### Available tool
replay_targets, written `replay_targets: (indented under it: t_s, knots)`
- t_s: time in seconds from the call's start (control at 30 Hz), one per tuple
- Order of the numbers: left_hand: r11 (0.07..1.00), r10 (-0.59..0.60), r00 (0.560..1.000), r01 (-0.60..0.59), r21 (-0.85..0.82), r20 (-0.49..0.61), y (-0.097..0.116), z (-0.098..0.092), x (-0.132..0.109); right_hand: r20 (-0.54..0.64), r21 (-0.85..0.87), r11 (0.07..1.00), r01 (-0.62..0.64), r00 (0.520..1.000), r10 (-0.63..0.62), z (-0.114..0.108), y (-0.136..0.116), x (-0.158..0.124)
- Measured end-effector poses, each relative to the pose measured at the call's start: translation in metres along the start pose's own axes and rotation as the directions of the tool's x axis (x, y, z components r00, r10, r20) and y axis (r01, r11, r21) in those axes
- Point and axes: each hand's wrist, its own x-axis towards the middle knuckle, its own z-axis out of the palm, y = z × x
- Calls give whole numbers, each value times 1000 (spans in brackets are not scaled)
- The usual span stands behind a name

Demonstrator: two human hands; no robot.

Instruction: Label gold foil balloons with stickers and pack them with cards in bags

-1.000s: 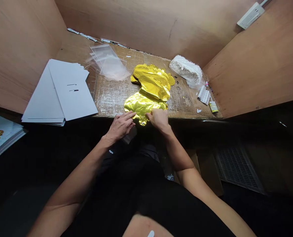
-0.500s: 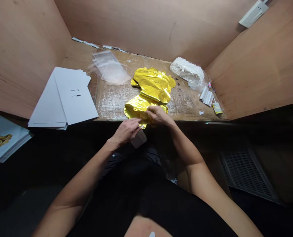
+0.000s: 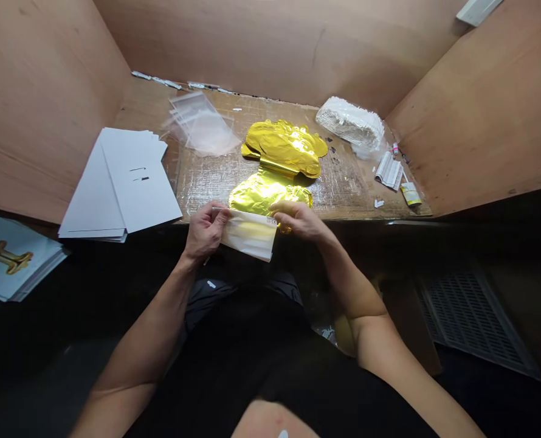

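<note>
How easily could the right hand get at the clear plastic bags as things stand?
Probably easily, once it lets go: the right hand holds one end of a white paper strip, and only the flat gold foil balloon lies between it and the clear plastic bags on the bench.

Premises: small workshop packing booth. Evidence: plywood partition walls (image 3: 37, 103), a worn, tape-marked workbench (image 3: 211, 182), a wall power socket (image 3: 478, 11), stacked white card (image 3: 131, 182), clear plastic bags (image 3: 200, 125), gold foil balloons (image 3: 284, 146)

A crumpled gold foil balloon (image 3: 279, 164) gleams mid-frame, just above a white rectangular sheet (image 3: 248, 235) showing a faint yellow sheen.
</note>
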Motion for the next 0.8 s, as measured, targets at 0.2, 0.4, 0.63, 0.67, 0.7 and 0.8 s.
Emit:
replay_targets:
  t_s: [0.2,0.4,0.63,0.67,0.7,0.8]
  knots:
    - [998,-42,999,43,-45,26,6,0,-2,-137,-251,949,192,963,-231,25,2,-13]
    - [980,-165,986,166,-112,17,-6,0,-2,17,-524,739,424,872,-489,29,-2,-18]
    - [950,153,966,-202,237,210,-12,-8,-4,-369,-172,958,231,886,-280,26,-6,-4]
    - [902,226,923,-319,291,310,-14,-6,-4,-324,-192,968,160,921,-216,25,-5,3]
    - [846,270,875,-414,334,401,-16,-3,-4,-266,-240,967,81,953,-145,25,-3,10]
    - [703,256,806,-534,470,534,-25,9,-4,-169,-497,856,-140,984,63,34,2,28]
